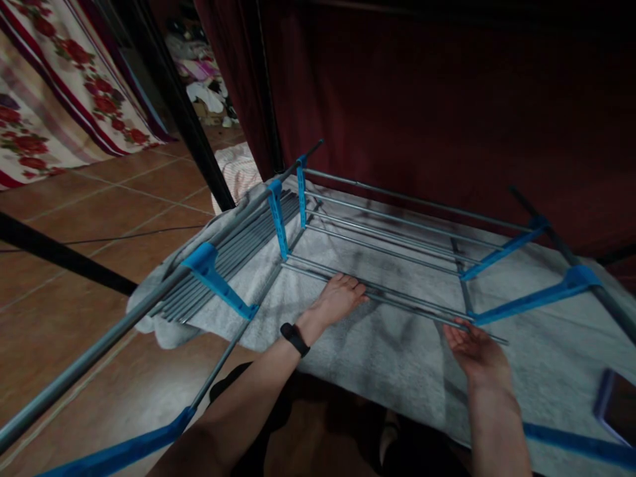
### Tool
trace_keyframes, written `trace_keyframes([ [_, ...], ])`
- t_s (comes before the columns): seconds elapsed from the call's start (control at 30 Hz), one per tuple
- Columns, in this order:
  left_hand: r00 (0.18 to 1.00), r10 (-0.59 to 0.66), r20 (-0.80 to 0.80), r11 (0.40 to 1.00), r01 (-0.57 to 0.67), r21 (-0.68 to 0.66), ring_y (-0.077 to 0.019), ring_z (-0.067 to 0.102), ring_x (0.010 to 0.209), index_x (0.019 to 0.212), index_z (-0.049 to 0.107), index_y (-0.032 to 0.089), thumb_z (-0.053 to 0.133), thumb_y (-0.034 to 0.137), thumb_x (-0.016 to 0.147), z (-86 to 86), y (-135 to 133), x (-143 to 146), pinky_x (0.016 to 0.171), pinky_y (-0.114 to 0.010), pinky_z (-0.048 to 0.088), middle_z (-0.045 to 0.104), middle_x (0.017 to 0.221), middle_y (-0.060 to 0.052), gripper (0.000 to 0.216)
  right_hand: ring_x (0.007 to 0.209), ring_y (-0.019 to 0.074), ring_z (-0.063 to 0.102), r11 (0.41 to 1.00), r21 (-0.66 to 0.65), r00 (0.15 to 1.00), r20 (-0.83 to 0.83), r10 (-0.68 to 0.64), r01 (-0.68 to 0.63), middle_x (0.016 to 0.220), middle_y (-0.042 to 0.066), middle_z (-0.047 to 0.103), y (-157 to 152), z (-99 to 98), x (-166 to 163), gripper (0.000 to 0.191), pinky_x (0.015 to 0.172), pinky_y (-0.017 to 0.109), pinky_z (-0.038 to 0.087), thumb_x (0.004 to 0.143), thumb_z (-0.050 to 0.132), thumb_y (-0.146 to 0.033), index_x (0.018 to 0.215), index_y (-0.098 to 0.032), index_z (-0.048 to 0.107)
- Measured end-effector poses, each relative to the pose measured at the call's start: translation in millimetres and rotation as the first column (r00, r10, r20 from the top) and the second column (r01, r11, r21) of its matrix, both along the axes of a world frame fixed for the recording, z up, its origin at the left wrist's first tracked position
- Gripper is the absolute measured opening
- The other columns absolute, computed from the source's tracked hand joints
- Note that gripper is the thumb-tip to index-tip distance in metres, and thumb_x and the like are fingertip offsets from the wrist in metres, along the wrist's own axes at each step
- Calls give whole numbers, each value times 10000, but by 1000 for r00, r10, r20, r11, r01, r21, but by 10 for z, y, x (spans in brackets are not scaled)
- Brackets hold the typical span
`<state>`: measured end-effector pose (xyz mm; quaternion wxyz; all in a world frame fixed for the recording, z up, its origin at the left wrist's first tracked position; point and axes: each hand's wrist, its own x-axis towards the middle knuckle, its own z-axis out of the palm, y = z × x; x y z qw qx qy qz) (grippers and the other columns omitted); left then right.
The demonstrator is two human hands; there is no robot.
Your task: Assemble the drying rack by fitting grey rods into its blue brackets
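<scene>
My left hand [342, 295], with a black band [295, 339] on its wrist, is closed over a thin grey metal rod [407, 307]. Close to the same rod's right end, my right hand [472, 346] has its fingers curled round it from below. The rod lies alongside another rod of a rack frame, its left end by a blue plastic bracket [279, 222]. On the right, a second blue bracket [531, 298] joins a thicker tube [616, 308]. Several parallel rods [382, 207] span the frame behind my hands.
Several loose rods [228, 265] lie at the left on a grey cloth [397, 358]. A long tube [99, 358] with blue brackets runs down the left. A phone-like object [619, 407] rests at the right edge. Dark posts [183, 112] stand beyond, before a tiled floor [144, 199].
</scene>
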<state>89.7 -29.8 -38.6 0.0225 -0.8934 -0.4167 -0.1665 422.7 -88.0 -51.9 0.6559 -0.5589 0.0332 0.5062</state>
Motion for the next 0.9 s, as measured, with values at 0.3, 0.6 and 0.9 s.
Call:
trace_keyframes([
  [0.3, 997, -33, -77, 998, 36, 47, -209, 589, 926, 1033, 609, 197, 502, 227, 988, -31, -156, 125, 842, -369, 391, 635, 971, -59, 121, 741, 113, 677, 996, 6, 996, 4, -92, 92, 812, 15, 637, -6, -42, 45, 330, 690, 289, 616, 899, 328, -53, 809, -205, 607],
  [0.6, 999, -47, -24, 992, 49, 119, -209, 598, 862, 1012, 620, 169, 487, 441, 990, -126, -200, 238, 793, -360, 408, 636, 895, -60, 303, 743, 105, 677, 982, -6, 982, -1, -187, 187, 802, 0, 640, -12, -79, 145, 348, 740, 306, 620, 923, 301, -34, 808, -191, 590],
  [0.9, 987, -131, -93, 987, 139, 82, -182, 582, 875, 1030, 602, 183, 536, 154, 956, -42, -225, 199, 842, -339, 399, 639, 955, -50, 103, 687, 97, 670, 973, -74, 976, -12, -220, 218, 805, 4, 629, -15, 48, 121, 411, 648, 270, 601, 914, 230, -5, 784, -193, 572],
])
